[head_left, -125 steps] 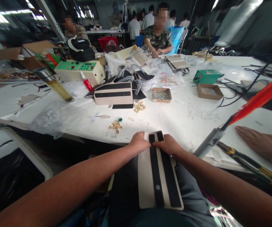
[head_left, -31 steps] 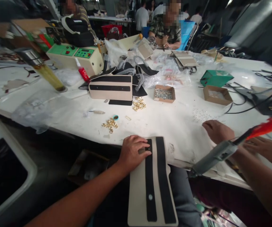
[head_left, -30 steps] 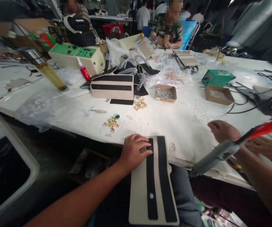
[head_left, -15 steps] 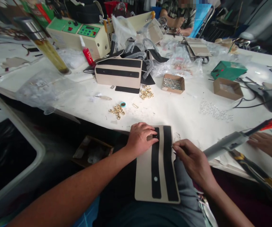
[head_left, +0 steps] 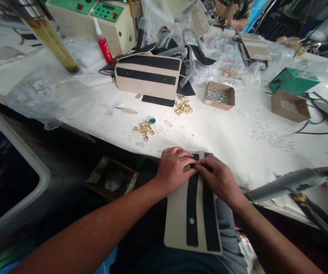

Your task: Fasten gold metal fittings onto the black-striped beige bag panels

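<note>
A beige flat panel [head_left: 177, 224] with two black strips rests across my lap, its far end against the table edge. My left hand [head_left: 174, 167] grips its far part, thumb and fingers curled down at the inner strip [head_left: 192, 199]. Beside those fingertips, my right hand [head_left: 219, 179] is pinched at the same strip; whatever sits between its fingers is hidden. A round silver snap or rivet [head_left: 191, 220] shows nearer me on that strip. A similar beige panel with black strips [head_left: 147, 82] leans among black pieces on the table.
Gold-coloured hardware [head_left: 144, 129] lies in piles on the white table [head_left: 221, 133]. A carton of small metal parts [head_left: 219, 97] stands behind. To the right are a grey cylindrical tool [head_left: 286, 184], yellow-black pliers [head_left: 318, 219] and another person's partly hidden hand. A red bottle [head_left: 105, 47] stands far left.
My right hand has moved left from the panel's right edge to the inner strip, meeting my left fingertips. My left hand stays on the panel. The view has tipped down slightly.
</note>
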Action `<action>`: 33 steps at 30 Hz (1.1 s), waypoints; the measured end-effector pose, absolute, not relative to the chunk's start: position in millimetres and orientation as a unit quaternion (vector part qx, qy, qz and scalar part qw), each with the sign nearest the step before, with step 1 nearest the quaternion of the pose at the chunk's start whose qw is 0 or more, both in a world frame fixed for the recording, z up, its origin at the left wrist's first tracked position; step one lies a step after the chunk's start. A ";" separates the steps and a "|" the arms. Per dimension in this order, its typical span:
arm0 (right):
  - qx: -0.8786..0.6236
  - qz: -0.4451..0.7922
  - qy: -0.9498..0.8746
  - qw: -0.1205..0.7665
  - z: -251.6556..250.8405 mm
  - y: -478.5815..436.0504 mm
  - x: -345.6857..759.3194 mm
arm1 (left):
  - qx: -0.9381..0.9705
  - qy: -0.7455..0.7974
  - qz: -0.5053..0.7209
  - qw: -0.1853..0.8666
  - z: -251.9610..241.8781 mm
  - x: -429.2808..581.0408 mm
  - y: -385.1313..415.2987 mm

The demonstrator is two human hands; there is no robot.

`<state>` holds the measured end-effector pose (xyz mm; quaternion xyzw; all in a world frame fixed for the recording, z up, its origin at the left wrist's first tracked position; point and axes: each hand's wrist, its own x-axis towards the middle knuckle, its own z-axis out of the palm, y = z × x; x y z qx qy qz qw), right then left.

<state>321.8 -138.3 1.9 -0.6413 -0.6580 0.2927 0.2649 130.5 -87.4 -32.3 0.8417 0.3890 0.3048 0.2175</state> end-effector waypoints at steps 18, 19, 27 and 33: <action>-0.639 0.365 -0.635 0.235 10.1 -126.6 326.8 | 0.840 0.385 0.307 0.227 -35.7 130.2 -86.6; -0.626 0.357 -0.650 0.240 10.0 -127.6 327.7 | 0.840 0.384 0.309 0.227 -35.7 130.0 -86.8; -0.658 0.351 -0.619 0.245 10.5 -133.4 332.9 | 0.837 0.388 0.310 0.232 -34.4 129.8 -86.5; -0.637 0.344 -0.646 0.243 12.7 -129.5 327.6 | 0.839 0.383 0.311 0.230 -34.6 130.2 -86.1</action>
